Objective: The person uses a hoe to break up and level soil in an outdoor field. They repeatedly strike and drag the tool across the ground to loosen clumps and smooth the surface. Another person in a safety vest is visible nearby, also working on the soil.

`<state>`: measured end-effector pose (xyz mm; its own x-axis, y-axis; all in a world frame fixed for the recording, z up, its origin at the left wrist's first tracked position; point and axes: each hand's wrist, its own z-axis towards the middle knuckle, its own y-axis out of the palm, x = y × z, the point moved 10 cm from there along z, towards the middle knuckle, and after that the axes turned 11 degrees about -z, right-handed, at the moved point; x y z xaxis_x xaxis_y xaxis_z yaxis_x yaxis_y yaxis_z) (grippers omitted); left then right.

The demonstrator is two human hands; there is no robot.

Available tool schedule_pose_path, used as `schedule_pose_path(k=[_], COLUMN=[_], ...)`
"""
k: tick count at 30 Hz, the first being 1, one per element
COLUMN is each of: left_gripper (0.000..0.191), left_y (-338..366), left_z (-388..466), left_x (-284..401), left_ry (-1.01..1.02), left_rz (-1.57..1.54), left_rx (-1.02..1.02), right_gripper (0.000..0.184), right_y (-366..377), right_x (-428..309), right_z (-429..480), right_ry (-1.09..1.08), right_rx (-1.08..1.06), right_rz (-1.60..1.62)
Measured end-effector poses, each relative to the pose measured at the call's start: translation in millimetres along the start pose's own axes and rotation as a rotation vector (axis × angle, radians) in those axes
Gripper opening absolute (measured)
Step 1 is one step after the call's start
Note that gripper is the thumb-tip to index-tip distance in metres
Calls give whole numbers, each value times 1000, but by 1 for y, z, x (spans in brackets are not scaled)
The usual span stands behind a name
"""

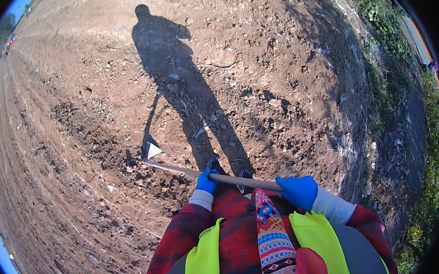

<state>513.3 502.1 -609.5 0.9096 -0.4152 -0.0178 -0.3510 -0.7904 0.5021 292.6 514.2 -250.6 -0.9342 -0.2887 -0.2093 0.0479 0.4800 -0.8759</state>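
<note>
A hoe with a long wooden handle [243, 180] slants across the front of my body. My left hand [207, 182], in a blue glove with a pale cuff, grips the handle around its middle. Close to the handle's right end, my right hand [302, 192] is closed around it in a matching blue glove. At the far left end, the bright metal hoe blade [153, 150] is by the soil, its upper side catching the sun; whether it touches the ground I cannot tell. Broken brown soil [119, 153] lies about the blade.
My striped shoes [245, 173] stand on cloddy soil just beyond the handle. My shadow stretches ahead. Pale plastic scraps [345, 147] litter the ground at right, beside green plants [384, 32] and a sloping bank. Furrowed field [30, 173] runs along the left, with distant people [9, 43].
</note>
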Motion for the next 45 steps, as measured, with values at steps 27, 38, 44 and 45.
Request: schedule_pose_path(k=[27, 38, 44, 45], left_gripper=[24, 33, 11, 12], left_y=[196, 36, -22, -36], left_z=[90, 1, -35, -40], left_x=[31, -143, -153, -156], left_ry=[219, -182, -482, -518], left_rz=[1034, 1181, 898, 903], left_rx=[-54, -52, 188, 223], right_gripper=[27, 30, 35, 35], right_y=[210, 255, 304, 310], right_x=[-18, -50, -78, -83], right_z=[126, -116, -218, -224], right_ry=[832, 989, 1042, 1068], right_rx=[-103, -459, -485, -485], right_rz=[844, 1007, 774, 775])
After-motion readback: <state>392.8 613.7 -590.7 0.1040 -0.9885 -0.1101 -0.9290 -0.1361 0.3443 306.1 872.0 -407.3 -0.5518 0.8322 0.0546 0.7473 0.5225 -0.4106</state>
